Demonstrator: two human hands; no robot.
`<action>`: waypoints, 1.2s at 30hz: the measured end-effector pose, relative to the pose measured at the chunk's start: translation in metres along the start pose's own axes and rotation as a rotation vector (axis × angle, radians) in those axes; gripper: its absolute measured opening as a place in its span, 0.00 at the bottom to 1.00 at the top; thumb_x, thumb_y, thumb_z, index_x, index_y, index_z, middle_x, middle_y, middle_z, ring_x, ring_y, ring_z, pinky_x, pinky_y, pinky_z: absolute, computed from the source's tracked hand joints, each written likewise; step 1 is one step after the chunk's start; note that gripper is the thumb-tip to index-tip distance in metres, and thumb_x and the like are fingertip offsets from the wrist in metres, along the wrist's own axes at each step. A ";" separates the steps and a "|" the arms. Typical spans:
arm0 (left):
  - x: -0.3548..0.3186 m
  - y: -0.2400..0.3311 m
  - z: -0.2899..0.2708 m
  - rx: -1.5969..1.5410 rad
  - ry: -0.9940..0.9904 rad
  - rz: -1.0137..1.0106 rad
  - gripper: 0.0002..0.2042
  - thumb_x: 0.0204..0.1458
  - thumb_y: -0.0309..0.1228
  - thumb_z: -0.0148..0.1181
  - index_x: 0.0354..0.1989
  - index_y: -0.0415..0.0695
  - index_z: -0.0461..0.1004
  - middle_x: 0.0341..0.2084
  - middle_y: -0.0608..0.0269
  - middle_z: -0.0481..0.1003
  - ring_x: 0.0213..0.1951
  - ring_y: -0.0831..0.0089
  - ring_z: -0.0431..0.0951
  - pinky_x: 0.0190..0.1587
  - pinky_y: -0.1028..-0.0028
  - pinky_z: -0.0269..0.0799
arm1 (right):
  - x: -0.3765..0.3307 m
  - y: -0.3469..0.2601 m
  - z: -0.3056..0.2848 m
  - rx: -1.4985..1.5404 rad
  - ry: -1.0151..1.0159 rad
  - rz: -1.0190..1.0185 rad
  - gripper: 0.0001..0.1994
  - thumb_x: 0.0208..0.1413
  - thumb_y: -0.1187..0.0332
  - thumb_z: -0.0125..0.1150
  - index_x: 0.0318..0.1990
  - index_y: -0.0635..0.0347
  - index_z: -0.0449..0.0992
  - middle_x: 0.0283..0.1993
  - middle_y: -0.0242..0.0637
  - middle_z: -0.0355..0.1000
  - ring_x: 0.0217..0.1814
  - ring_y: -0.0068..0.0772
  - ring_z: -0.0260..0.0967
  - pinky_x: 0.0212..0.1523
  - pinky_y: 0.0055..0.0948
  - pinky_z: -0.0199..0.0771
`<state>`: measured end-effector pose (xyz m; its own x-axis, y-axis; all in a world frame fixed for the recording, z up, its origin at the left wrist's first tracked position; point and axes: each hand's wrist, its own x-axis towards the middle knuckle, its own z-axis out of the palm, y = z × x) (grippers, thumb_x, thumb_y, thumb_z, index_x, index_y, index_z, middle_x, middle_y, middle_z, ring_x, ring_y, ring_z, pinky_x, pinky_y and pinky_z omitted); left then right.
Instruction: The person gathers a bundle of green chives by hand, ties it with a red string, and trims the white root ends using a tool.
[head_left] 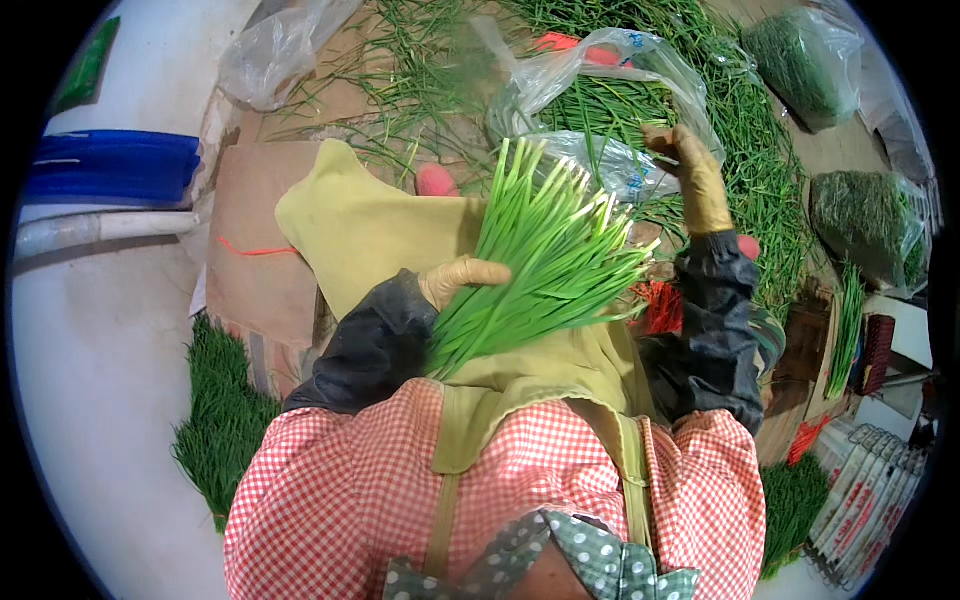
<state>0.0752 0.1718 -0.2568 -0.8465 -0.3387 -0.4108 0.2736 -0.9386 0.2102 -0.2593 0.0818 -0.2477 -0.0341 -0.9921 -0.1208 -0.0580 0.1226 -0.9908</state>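
Note:
A thick bunch of garlic chives (545, 260), pale stem ends fanned up and to the right, lies across my lap. My gloved left hand (462, 281) is closed round its left side, thumb on top. My gloved right hand (693, 175) is raised to the right of the bunch, beside an opened clear plastic bag (640, 180) with more chives (605, 108) inside. Its fingers are bent and drawn together at the tips; whatever is between them is too small to make out. A yellow-green apron (380, 230) spreads under and left of the bunch.
Loose chives (740, 190) cover the floor ahead and to the right. Filled clear bags (800, 70) stand at far right. Red ties (660, 305) lie by my right forearm. Cardboard (265, 190) is at left, with chive piles (220, 420) beside me and a wire rack (868, 500) at lower right.

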 end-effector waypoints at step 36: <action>0.014 -0.021 -0.034 -0.063 0.182 0.239 0.26 0.52 0.45 0.58 0.54 0.41 0.67 0.46 0.56 0.73 0.44 0.64 0.74 0.49 0.65 0.71 | -0.057 0.040 0.070 -0.857 -0.012 -0.109 0.15 0.56 0.60 0.50 0.30 0.66 0.72 0.33 0.54 0.71 0.39 0.58 0.68 0.40 0.46 0.68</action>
<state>0.0736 0.1843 -0.2969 -0.6604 -0.5512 -0.5100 0.4879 -0.8312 0.2667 -0.1900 0.1410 -0.2845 0.0254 -0.9991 -0.0336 -0.7928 0.0003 -0.6094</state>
